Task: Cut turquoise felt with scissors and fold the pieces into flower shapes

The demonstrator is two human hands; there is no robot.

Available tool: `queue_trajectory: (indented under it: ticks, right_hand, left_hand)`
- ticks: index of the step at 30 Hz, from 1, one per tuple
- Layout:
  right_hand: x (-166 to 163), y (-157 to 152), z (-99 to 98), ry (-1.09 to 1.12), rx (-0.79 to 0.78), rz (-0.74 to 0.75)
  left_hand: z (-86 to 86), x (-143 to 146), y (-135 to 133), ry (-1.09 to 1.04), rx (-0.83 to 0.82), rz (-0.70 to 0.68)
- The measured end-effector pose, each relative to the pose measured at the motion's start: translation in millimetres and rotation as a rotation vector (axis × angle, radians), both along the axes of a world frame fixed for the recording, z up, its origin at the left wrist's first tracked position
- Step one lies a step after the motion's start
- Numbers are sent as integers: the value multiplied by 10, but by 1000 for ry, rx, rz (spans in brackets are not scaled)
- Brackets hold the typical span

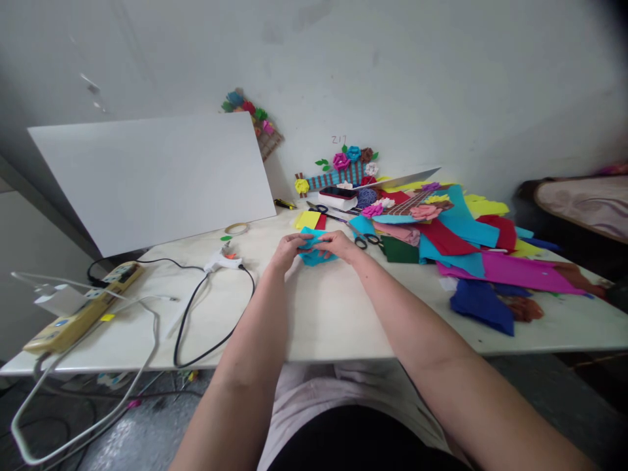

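Observation:
Blue crepe-like paper [318, 257] is between my two hands, just above or on the white table. My left hand [287, 250] is closed on its left side, fingers pinching the sheet. From the right, my right hand [339, 246] pinches the same paper, its fingertips close to those of the left. Some of the paper is hidden behind the fingers. Just beyond it lie yellow paper squares [307, 220] and a bit of red paper [321, 221]. To the right of my right hand rest black-handled scissors [367, 241].
A white glue gun [220, 260] with a looping black cord lies left, near a power strip [88, 307] and a tape roll [237, 228]. Colored paper sheets [451, 242] are heaped right. A white board [161, 183] leans on the wall. A phone [338, 192] lies at the back.

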State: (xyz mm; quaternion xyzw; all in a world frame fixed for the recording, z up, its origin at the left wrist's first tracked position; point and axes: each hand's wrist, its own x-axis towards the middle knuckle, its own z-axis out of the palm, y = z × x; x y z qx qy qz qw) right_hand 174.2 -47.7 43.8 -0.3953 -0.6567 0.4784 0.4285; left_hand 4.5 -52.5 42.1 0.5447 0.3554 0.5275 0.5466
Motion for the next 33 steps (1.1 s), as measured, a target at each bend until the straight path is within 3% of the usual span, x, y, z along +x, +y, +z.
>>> queue_trajectory:
  ticks: [18, 33]
  right_hand:
    - [-73, -54, 40, 66, -28, -115]
    - [-77, -42, 24, 110, -40, -124]
  left_hand:
    - [44, 49, -52, -70, -5, -21]
    - [4, 38, -49, 41, 8, -57]
